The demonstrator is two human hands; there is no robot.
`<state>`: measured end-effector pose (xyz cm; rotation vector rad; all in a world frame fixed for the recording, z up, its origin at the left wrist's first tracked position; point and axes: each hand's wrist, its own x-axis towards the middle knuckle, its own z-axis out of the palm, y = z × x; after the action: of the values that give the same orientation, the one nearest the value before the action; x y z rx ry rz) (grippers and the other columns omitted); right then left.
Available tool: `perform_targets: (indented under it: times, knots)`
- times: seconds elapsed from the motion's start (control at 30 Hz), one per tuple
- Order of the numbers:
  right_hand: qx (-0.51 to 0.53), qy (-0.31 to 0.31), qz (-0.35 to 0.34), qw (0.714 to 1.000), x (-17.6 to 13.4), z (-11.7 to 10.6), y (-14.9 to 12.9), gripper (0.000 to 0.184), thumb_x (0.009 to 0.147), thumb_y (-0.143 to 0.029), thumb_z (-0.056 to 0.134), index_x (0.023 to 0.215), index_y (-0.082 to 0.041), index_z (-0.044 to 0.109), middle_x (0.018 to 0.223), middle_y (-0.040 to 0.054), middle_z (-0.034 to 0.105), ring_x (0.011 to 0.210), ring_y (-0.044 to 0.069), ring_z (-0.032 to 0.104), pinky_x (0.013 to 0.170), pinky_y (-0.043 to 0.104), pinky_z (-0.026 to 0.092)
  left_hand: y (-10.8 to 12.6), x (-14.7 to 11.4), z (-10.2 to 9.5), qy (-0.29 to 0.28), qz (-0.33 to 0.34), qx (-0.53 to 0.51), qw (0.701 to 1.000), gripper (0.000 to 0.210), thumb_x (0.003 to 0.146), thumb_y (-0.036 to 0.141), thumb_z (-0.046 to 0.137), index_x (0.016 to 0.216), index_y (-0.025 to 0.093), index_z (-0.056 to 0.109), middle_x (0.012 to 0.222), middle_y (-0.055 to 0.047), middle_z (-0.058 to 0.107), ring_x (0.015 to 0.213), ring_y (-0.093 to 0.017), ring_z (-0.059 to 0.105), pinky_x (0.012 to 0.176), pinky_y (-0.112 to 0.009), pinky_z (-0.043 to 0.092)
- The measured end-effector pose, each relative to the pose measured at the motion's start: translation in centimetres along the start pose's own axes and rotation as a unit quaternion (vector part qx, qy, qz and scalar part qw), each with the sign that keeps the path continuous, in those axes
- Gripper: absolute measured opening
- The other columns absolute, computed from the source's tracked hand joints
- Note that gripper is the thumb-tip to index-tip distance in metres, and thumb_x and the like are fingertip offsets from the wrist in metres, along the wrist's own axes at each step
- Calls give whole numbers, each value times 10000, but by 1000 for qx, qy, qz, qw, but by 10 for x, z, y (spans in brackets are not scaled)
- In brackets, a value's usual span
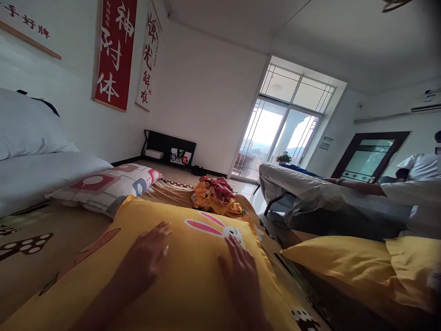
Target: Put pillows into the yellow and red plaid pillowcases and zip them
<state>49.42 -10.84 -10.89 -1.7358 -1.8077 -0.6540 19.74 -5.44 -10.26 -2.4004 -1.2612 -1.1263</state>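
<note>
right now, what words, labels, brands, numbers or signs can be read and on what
"神附体": red scroll
"光解难": narrow white scroll, first character unclear
"手好牌": far-left scroll, cut off
Too small or blurred: scrolls' small print, wall sign, door lettering, printed item, air-conditioner label

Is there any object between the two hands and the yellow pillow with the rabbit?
No, nothing visible. The left hand and the right hand are at the upper face of the yellow pillow; whether both touch it is hard to tell. The patterned pillow lies to the left, not between them.
</note>
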Motion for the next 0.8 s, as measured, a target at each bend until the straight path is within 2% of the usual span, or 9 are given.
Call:
perform_targets:
  times: [0.07,0.1,0.2,0.27,0.37,0.57,0.7,0.8]
  knots:
    - [26,-37,-6,999,18,16,-42,479,967,-405,363,1382,-197,483,1445,76,480,1334,233,435,1062,416,368,15,27,34,-49,-3,-13,999,456,937,275,348,1353,207,522,1446,-60,485,1366,-217,394,1090,-411,368]
    - [38,-61,1,997,21,26,-55,486,971,-403,357,1400,-201,463,1466,71,453,1358,230,404,1078,417,346,21,34,50,-71,-14,-13,997,463,943,308,356,1366,197,507,1457,-69,468,1372,-229,385,1103,-442,346]
    - [58,-108,29,992,14,56,-65,504,974,-422,353,1428,-219,434,1519,51,366,1408,231,316,1116,426,281,23,34,89,-114,-22,4,993,535,928,451,421,1394,192,471,1488,-78,420,1378,-260,368,1124,-493,292]
    - [60,-116,38,991,6,68,-60,504,967,-414,364,1435,-238,425,1537,33,329,1426,217,277,1133,418,243,18,24,101,-122,-16,18,992,586,905,482,456,1418,199,434,1520,-66,368,1398,-262,332,1134,-496,267]
    - [56,-121,42,990,2,72,-53,503,952,-392,381,1434,-256,426,1544,28,315,1432,198,258,1139,406,216,12,15,105,-116,-16,30,993,619,883,482,484,1430,202,411,1533,-60,348,1406,-256,313,1141,-481,249]
    - [16,-133,77,988,2,68,-40,556,919,-392,390,1463,-279,374,1552,-7,287,1432,190,257,1150,426,193,13,18,103,-113,-11,30,993,637,882,488,480,1445,204,389,1532,-59,352,1397,-250,325,1140,-460,247]
    - [-46,-122,110,985,-13,66,-11,586,907,-392,350,1478,-262,348,1562,5,262,1433,195,254,1148,450,197,14,18,101,-121,-18,25,992,627,893,478,464,1454,216,370,1541,-38,336,1408,-236,307,1143,-455,242]
    - [-78,-117,143,980,-40,64,23,598,919,-421,256,1483,-239,342,1553,20,293,1426,199,273,1132,458,244,15,18,98,-127,-22,16,992,617,899,473,451,1457,223,366,1541,-30,334,1409,-226,306,1144,-451,237]
